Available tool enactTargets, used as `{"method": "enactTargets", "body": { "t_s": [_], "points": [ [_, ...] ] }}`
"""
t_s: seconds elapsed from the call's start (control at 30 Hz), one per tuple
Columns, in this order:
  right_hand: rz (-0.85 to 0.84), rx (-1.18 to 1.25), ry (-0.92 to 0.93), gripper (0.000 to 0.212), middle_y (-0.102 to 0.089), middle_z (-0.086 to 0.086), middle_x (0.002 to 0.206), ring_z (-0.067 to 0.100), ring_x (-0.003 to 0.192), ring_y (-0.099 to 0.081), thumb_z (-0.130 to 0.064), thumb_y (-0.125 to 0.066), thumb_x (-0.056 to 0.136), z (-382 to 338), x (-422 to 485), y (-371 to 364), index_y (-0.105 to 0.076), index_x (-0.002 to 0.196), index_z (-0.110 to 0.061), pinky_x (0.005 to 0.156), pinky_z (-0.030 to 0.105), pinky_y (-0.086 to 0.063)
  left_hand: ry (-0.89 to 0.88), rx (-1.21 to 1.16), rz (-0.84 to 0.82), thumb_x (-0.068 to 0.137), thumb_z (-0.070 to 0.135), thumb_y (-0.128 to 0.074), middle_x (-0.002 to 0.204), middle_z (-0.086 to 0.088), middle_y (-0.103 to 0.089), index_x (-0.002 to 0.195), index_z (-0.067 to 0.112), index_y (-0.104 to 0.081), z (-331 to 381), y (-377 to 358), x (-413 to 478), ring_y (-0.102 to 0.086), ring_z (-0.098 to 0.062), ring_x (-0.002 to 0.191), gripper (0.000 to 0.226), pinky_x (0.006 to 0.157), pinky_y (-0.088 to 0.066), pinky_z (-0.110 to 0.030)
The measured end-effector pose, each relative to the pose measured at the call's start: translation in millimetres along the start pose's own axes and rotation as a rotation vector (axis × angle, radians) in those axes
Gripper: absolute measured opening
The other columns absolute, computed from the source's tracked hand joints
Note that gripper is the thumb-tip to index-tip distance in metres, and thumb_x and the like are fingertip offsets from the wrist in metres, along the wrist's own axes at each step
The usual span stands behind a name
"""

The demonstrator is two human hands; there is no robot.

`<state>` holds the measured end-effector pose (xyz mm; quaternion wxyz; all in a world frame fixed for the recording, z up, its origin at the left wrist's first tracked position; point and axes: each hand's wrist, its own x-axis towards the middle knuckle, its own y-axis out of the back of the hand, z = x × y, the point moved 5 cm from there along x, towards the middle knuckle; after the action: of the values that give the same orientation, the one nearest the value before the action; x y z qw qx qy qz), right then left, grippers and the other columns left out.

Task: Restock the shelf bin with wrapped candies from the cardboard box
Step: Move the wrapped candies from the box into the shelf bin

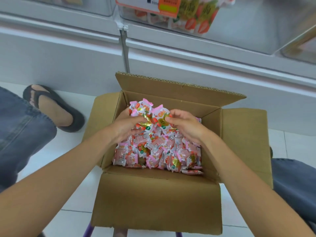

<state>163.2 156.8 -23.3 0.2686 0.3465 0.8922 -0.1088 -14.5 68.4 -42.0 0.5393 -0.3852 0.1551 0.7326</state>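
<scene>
Left hand (126,127) and right hand (186,125) are cupping a heap of wrapped candies (150,115): light, slippery, best scooped from beneath.

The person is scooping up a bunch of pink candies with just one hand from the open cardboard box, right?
Not quite. The head view shows both hands, the left hand and the right hand, cupped around the pink candies over the open cardboard box.
</scene>
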Motion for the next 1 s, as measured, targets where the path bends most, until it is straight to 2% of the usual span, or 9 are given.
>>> {"method": "enactTargets", "body": {
  "t_s": [0.1,0.2,0.3,0.4,0.5,0.57,0.7,0.87,1.0],
  "points": [
    [-0.058,-0.109,0.018,0.015,-0.068,0.011,0.107,0.023,0.104,-0.063,-0.014,-0.068,0.090,-30.7,-15.4,-6.1,-0.066,0.104,-0.008,0.101,0.033,-0.044,-0.024,0.004,-0.145,0.094,0.006,-0.062,0.112,-0.005,-0.072,0.121,0.019,-0.057,19.5,-18.1,-15.4,-0.064,-0.020,0.107,0.030,0.081,-0.053,-0.032],
    [0.069,-0.191,0.106,0.014,-0.069,0.001,0.100,0.013,0.095,-0.066,-0.013,-0.071,0.087,-62.1,-36.3,-2.6,-0.064,0.099,-0.014,0.091,0.028,-0.050,-0.066,-0.085,-0.261,0.100,0.026,-0.054,0.109,-0.006,-0.072,0.119,0.020,-0.059,43.7,-37.5,-39.5,-0.064,-0.020,0.104,0.021,0.084,-0.052,-0.032],
    [0.149,-0.227,0.177,0.028,-0.069,-0.001,0.101,0.012,0.092,-0.068,-0.013,-0.072,0.087,-92.0,-61.1,4.0,-0.061,0.112,-0.016,0.083,0.029,-0.056,-0.123,-0.111,-0.332,0.098,0.056,-0.037,0.119,-0.009,-0.070,0.127,0.019,-0.058,65.1,-56.2,-59.6,-0.065,-0.021,0.111,0.052,0.095,-0.050,-0.035],
    [0.227,-0.196,0.228,0.036,-0.070,0.007,0.108,0.018,0.098,-0.068,-0.011,-0.069,0.089,-114.3,-82.9,10.1,-0.059,0.124,-0.011,0.088,0.032,-0.054,-0.198,-0.152,-0.291,0.089,0.064,-0.036,0.122,-0.009,-0.069,0.131,0.020,-0.056,87.1,-67.8,-79.5,-0.063,-0.020,0.114,0.064,0.098,-0.049,-0.034],
    [0.262,0.177,0.255,0.030,-0.068,0.018,0.115,0.024,0.099,-0.067,-0.002,-0.058,0.094,-128.7,-99.9,8.9,-0.059,0.123,0.003,0.085,0.031,-0.055,-0.281,-0.254,-0.272,0.081,0.059,-0.050,0.109,-0.006,-0.073,0.127,0.017,-0.057,109.2,-74.3,-102.2,-0.064,-0.016,0.098,0.063,0.086,-0.053,-0.029],
    [0.257,0.329,0.277,0.023,-0.070,0.016,0.107,0.022,0.093,-0.067,0.001,-0.053,0.096,-138.2,-106.5,1.4,-0.060,0.117,0.004,0.083,0.030,-0.056,-0.352,-0.208,-0.273,0.081,0.051,-0.058,0.108,-0.007,-0.073,0.123,0.016,-0.058,120.9,-81.9,-119.2,-0.064,-0.018,0.100,0.055,0.095,-0.050,-0.035],
    [0.389,0.244,0.325,0.015,-0.067,0.009,0.105,0.016,0.093,-0.062,-0.005,-0.048,0.101,-159.8,-115.3,-10.6,-0.057,0.112,-0.007,0.082,0.024,-0.049,-0.465,-0.098,-0.232,0.079,0.036,-0.069,0.119,-0.002,-0.070,0.134,0.021,-0.048,139.4,-98.5,-143.7,-0.066,-0.017,0.112,0.061,0.100,-0.050,-0.038],
    [0.243,0.377,0.351,0.028,-0.067,0.014,0.121,0.022,0.110,-0.064,-0.012,-0.041,0.104,-187.7,-128.2,-19.2,-0.057,0.126,-0.004,0.097,0.031,-0.049,-0.538,-0.018,-0.229,0.104,0.039,-0.041,0.118,-0.006,-0.071,0.133,0.019,-0.051,166.3,-113.9,-165.7,-0.068,-0.020,0.108,0.037,0.097,-0.051,-0.040],
    [0.218,0.389,0.403,0.028,-0.067,0.015,0.117,0.020,0.100,-0.065,-0.011,-0.045,0.103,-209.3,-146.7,-13.1,-0.054,0.126,0.000,0.090,0.029,-0.051,-0.514,0.064,-0.179,0.106,0.035,-0.038,0.115,-0.014,-0.071,0.121,0.012,-0.062,186.1,-113.2,-175.2,-0.066,-0.026,0.104,0.036,0.101,-0.047,-0.041]
  ]
}}
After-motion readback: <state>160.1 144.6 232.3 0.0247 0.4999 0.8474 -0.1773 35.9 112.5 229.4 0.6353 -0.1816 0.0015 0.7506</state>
